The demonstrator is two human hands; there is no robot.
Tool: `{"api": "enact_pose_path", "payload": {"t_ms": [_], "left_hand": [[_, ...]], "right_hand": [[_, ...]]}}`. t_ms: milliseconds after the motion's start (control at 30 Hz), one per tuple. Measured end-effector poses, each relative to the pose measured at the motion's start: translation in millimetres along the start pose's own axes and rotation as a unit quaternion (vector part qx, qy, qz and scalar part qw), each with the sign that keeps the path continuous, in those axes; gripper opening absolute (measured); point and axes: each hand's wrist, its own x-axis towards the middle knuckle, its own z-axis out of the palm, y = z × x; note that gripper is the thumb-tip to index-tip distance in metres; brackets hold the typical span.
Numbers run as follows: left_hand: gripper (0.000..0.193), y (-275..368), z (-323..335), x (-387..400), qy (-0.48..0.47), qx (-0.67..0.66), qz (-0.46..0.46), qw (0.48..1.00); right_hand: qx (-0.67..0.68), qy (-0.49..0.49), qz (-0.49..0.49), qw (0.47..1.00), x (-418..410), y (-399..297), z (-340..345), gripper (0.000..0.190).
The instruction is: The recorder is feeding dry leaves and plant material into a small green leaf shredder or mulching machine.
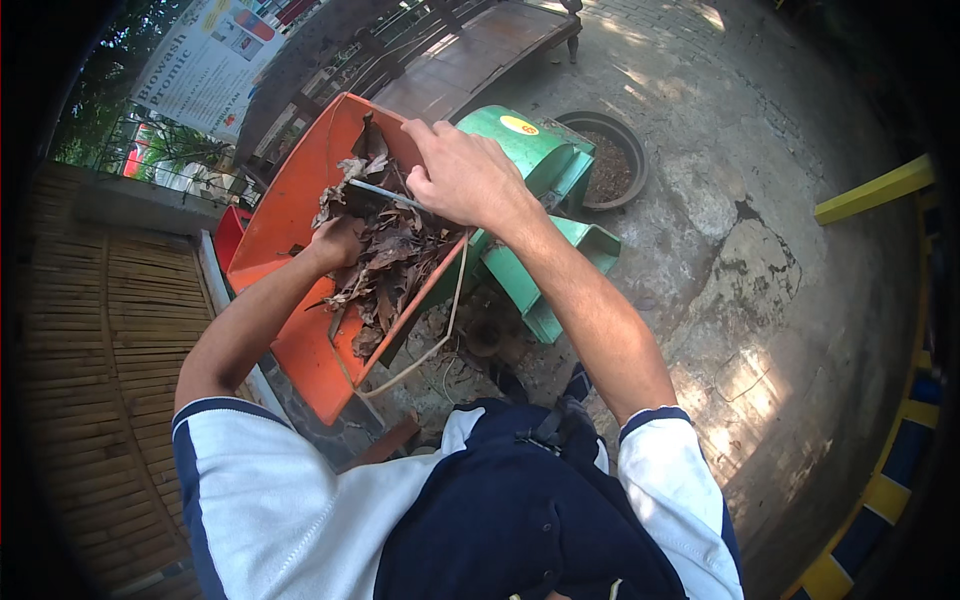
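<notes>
An orange metal hopper (281, 206) on a green machine (491, 139) holds a heap of dry brown leaves (394, 259). My left hand (339, 241) is among the leaves at the heap's left side; its fingertips are partly hidden, so I cannot tell whether it grips any. My right hand (465, 169) lies over the hopper's right side, near the green housing, with a thin grey rod (382, 193) running from under its thumb into the leaves. Whether that hand grips the rod is not clear. A pale strap or cord hangs in a loop from the hopper's near edge.
Green chutes (551, 277) stick out at the machine's right. A round black tub (637, 169) with brown bits stands behind it. A wooden bench (450, 67) is at the back, a bamboo panel (142, 360) at the left, a yellow beam (874, 190) at the right.
</notes>
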Motion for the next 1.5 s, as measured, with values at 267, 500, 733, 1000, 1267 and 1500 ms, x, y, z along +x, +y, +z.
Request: {"api": "enact_pose_path", "payload": {"t_ms": [267, 500, 733, 1000, 1267, 1500], "left_hand": [[0.030, -7.6, -61.5, -64.0, 0.012, 0.037, -0.129, 0.991], [0.056, -22.2, -189.2, -179.3, 0.050, -0.014, -0.164, 0.985], [0.060, -24.9, -136.9, -117.9, 0.210, 0.012, -0.151, 0.966], [0.053, -6.7, -21.1, -134.3, 0.086, -0.126, -0.141, 0.978], [0.048, 6.6, -59.6, -124.3, 0.048, -0.051, -0.094, 0.993], [0.019, 40.5, -62.4, -42.5, -0.097, 0.069, -0.050, 0.992]], "right_hand": [[-0.008, -0.002, -0.037, 0.999, 2.1, 1.8, 2.4, 0.059], [-0.032, -0.005, -0.019, 0.999, -2.7, -0.5, -2.3, 0.056], [-0.010, 0.031, -0.047, 0.998, 3.3, -5.9, 10.1, 0.046], [-0.136, -0.001, -0.018, 0.991, 0.1, -4.4, 9.3, 0.065], [-0.159, 0.005, 0.014, 0.987, -1.8, -6.2, 16.4, 0.066], [-0.062, -0.035, 0.030, 0.997, 0.4, -8.2, 8.7, 0.055]]}}
